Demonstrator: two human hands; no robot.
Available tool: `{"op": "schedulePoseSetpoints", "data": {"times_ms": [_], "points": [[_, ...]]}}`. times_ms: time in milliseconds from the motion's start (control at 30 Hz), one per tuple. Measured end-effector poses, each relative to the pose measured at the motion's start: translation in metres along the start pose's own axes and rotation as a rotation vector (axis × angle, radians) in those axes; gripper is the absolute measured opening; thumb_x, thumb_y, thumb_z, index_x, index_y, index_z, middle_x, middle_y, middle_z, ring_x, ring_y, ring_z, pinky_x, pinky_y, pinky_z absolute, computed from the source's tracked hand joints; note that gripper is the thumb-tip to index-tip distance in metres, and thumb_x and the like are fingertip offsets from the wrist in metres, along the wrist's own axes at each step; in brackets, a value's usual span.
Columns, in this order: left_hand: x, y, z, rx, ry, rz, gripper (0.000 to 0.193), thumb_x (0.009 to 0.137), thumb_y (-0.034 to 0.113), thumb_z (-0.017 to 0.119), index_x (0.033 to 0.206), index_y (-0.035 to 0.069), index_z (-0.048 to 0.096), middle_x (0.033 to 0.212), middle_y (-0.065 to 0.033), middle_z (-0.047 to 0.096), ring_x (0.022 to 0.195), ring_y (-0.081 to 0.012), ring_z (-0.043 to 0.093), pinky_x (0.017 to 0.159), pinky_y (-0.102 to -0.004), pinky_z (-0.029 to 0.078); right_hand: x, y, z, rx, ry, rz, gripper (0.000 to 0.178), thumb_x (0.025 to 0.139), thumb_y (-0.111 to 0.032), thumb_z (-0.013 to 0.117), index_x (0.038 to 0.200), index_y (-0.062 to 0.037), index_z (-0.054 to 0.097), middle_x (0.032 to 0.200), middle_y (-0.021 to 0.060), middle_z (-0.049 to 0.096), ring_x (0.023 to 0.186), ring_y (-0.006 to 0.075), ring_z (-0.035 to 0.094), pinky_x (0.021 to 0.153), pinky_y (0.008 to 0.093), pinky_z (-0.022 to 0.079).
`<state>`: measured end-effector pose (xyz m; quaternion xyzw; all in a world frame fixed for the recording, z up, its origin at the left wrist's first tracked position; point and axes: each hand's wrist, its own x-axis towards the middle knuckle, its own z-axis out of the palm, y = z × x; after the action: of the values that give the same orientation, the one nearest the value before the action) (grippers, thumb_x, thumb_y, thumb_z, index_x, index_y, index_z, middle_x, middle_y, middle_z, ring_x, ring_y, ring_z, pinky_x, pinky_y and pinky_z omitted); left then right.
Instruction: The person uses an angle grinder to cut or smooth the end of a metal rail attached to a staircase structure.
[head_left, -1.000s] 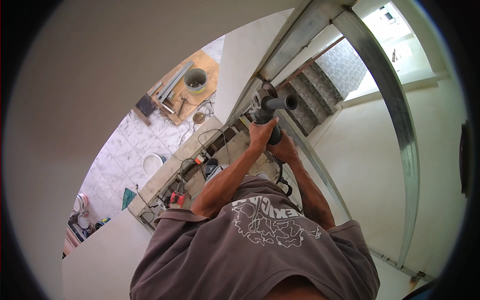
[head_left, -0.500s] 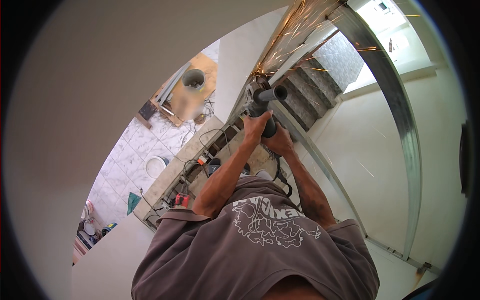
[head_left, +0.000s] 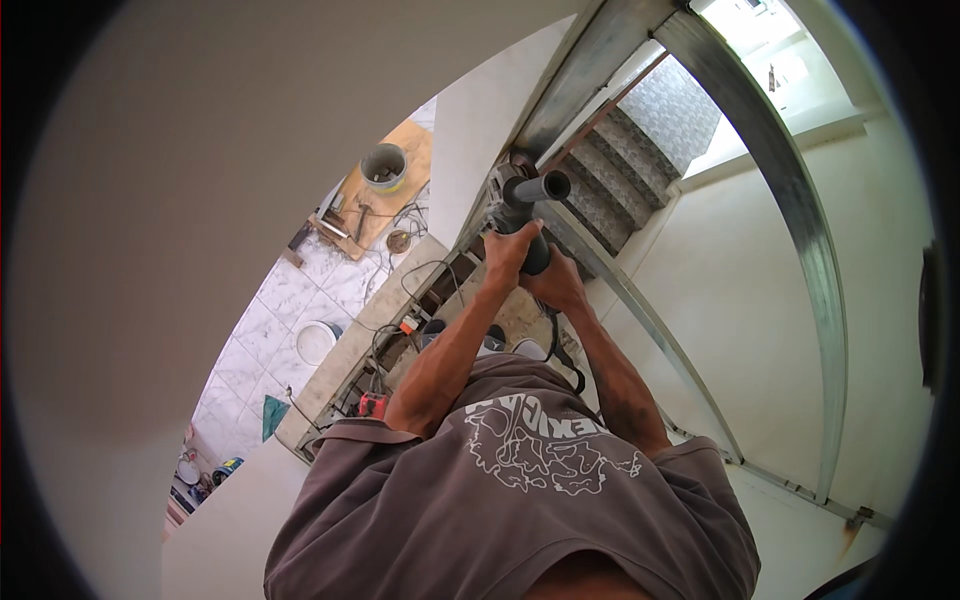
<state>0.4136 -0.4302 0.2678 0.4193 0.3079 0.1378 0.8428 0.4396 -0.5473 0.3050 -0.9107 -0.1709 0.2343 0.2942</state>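
Observation:
Both my hands are wrapped around the body of an angle grinder (head_left: 514, 216), held out in front of me with its side handle sticking out to the right. My left hand (head_left: 508, 252) grips it from the left, the thumb along the top. Lower down, on the right side, my right hand (head_left: 557, 284) closes around the rear of the body; its fingertips are mostly hidden. The grinder's head reaches the lower end of a grey steel beam (head_left: 590, 75). No sparks show there, and whether the disc touches the metal cannot be made out.
A curved steel bar (head_left: 800, 165) and a straight steel rail (head_left: 655, 325) run along my right. Beyond them, grey steps (head_left: 615, 180) descend. To the left, a ledge (head_left: 345, 350) carries cables and a red tool (head_left: 372, 405); a bucket (head_left: 384, 168) stands on a board over marble tiles.
The stream of orange sparks from the grinder's head has stopped. My hands keep the same grip in nearly the same place, while the surroundings have shifted slightly in view.

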Motion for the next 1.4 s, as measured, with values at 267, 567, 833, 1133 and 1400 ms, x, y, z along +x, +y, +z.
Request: {"op": "schedulePoseSetpoints", "data": {"times_ms": [267,567,833,1133,1400], "points": [[-0.005,0.003,-0.001,0.024,0.006,-0.048,0.033,0.078,0.017,0.081,0.102,-0.002,0.070,0.095,-0.0062,0.069,0.082,-0.0153,0.066,0.076,-0.0315,0.053,-0.007,-0.006,0.000,0.063,0.011,0.024,0.070,0.065,-0.039,0.085,0.116,0.0028,0.060,0.103,0.0233,0.071,0.103,0.0377,0.069,0.084,0.0429,0.053],[0.001,0.001,-0.001,-0.015,-0.038,0.015,0.032,0.079,0.018,0.081,0.102,-0.001,0.070,0.093,-0.0057,0.069,0.081,-0.0146,0.065,0.075,-0.0312,0.052,-0.001,0.003,0.005,0.042,0.042,-0.035,0.068,0.065,-0.040,0.083,0.114,0.0011,0.061,0.099,0.0246,0.072,0.100,0.0412,0.069,0.081,0.0454,0.053],[-0.003,0.000,-0.003,0.011,-0.004,-0.011,0.033,0.077,0.019,0.082,0.101,-0.002,0.070,0.092,-0.0057,0.069,0.080,-0.0152,0.065,0.074,-0.0315,0.052,-0.007,-0.003,0.005,0.036,0.054,-0.018,0.068,0.065,-0.040,0.084,0.115,0.0007,0.061,0.101,0.0249,0.071,0.101,0.0402,0.069,0.082,0.0454,0.053],[-0.001,0.001,0.000,-0.015,0.005,0.003,0.033,0.077,0.019,0.082,0.100,-0.001,0.070,0.092,-0.0055,0.069,0.079,-0.0151,0.065,0.073,-0.0313,0.052,0.003,0.007,0.006,0.016,0.042,-0.035,0.069,0.065,-0.042,0.083,0.114,0.0004,0.062,0.102,0.0251,0.071,0.102,0.0408,0.068,0.082,0.0458,0.054],[-0.002,-0.002,0.001,0.002,0.027,-0.006,0.035,0.076,0.021,0.083,0.099,-0.001,0.070,0.091,-0.0059,0.069,0.079,-0.0147,0.065,0.073,-0.0315,0.053,0.005,0.014,0.005,0.009,0.038,-0.078,0.069,0.065,-0.043,0.084,0.112,0.0012,0.061,0.103,0.0260,0.071,0.103,0.0427,0.067,0.083,0.0478,0.053]]}}
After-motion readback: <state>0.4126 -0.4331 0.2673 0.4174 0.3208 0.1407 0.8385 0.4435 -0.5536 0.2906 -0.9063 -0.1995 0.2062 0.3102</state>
